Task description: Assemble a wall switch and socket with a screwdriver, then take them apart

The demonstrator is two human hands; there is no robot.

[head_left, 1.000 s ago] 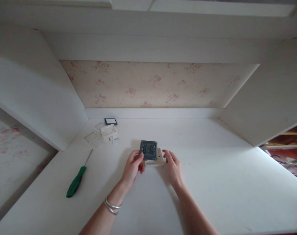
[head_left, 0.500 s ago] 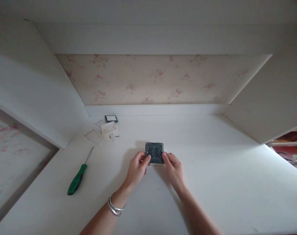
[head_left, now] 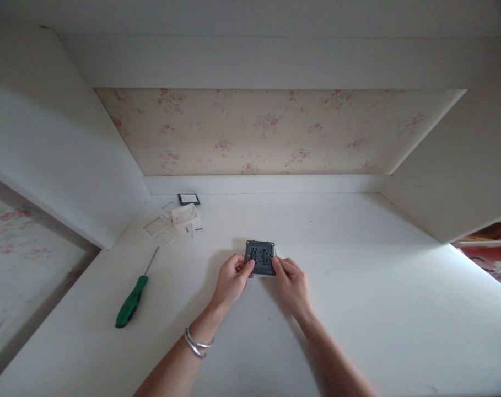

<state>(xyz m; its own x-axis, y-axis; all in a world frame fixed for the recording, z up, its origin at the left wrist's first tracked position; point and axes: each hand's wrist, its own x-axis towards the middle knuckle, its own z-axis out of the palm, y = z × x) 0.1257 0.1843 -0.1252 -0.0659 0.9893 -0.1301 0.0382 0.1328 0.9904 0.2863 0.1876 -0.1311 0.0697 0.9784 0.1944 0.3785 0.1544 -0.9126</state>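
Dark plate (head_left: 260,257) well to the right of the green screwdriver (head_left: 132,301); your left hand (head_left: 231,279) pinches its left edge, your right hand (head_left: 292,284) its right edge; probably light, stiff plastic, little slip; moulded middle may be fragile, so best gripped by the rim.

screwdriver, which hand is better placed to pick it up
Probably the left hand: the screwdriver lies on that side, farther from the right hand. Both hands grip the dark plate.
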